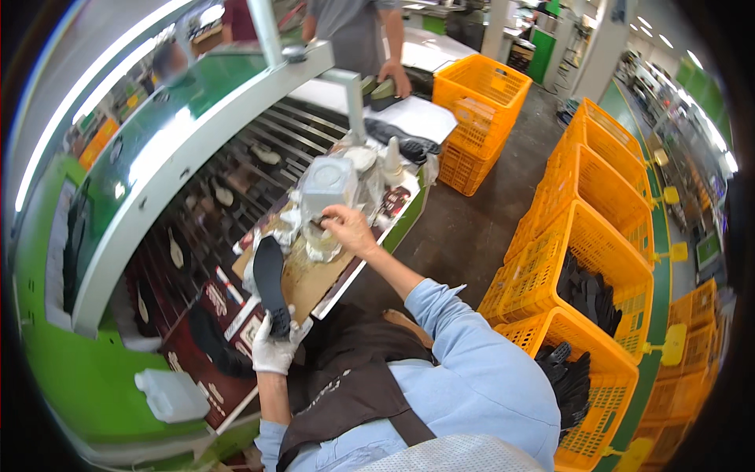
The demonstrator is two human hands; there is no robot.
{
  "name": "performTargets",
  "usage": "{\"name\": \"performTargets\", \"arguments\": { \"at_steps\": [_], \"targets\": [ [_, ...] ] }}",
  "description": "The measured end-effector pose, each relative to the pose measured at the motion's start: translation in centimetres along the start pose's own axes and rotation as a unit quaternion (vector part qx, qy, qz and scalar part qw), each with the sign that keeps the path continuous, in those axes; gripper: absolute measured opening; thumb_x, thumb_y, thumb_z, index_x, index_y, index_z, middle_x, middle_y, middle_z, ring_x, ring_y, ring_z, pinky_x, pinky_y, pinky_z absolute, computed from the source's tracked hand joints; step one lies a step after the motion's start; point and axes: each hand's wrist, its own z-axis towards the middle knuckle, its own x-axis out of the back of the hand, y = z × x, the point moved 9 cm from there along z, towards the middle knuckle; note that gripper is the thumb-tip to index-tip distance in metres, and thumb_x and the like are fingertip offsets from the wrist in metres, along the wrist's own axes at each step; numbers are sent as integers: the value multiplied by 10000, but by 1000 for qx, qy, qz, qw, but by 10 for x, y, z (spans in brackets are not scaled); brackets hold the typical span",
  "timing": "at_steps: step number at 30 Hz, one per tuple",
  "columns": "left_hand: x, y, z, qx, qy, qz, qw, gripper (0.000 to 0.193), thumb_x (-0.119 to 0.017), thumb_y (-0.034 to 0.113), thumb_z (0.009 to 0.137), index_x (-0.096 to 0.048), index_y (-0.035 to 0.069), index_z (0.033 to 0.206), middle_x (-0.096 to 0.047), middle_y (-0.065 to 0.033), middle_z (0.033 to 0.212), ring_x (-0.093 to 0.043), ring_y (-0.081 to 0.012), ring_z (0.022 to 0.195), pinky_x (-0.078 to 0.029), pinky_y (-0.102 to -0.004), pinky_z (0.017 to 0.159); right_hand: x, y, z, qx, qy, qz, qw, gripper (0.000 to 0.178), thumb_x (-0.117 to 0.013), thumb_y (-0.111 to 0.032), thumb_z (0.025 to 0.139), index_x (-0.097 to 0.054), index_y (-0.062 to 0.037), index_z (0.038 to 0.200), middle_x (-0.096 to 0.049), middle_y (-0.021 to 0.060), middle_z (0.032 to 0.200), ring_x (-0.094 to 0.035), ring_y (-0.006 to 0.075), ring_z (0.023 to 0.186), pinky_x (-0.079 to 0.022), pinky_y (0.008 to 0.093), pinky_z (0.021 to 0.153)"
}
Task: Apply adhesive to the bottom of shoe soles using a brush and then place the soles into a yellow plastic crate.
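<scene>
Sole (269, 274) near bench edge (333, 296), floor (464, 236) beside crates (532, 275)

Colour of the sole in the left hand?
The sole in the left hand is near-black, clearest in the head view.

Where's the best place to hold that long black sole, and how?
Probably hold the black sole by its near end, coming from the person's side, as the white-gloved left hand does. It is long and slim, its far end pointing away, so that grip leaves most of its broad face uncovered.
</scene>
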Motion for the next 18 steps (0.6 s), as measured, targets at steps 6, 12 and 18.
{"name": "performTargets", "arguments": {
  "at_steps": [6, 12, 18],
  "targets": [
    [-7, -12, 3, 26, -41, -20, 999, 335, -531, 175, 963, -481, 48, 1269, -566, -179, 1237, -602, -309, 1038, -520, -449, 919, 3, 27, 10, -94, 10, 145, 985, 210, -698, -26, 821, -673, -19, 1029, -668, 15, 877, -609, 92, 786, -507, 234, 741],
    [-30, -9, -2, -7, -96, 59, 994, 451, -590, 109, 918, -416, 6, 1320, -577, -150, 1186, -629, -266, 1011, -558, -341, 864, -44, -6, 19, -129, -76, 235, 960, 256, -691, -16, 838, -643, -5, 1089, -628, -11, 819, -512, 33, 636, -403, 165, 556],
    [-35, -4, -10, -28, -95, 68, 993, 508, -662, 98, 870, -424, -5, 1306, -557, -129, 1184, -627, -240, 1010, -548, -319, 840, -124, -67, 10, 120, -204, -109, 965, 235, -688, 13, 817, -643, -11, 1046, -634, 26, 827, -560, 89, 636, -451, 227, 581]
  ]
}}
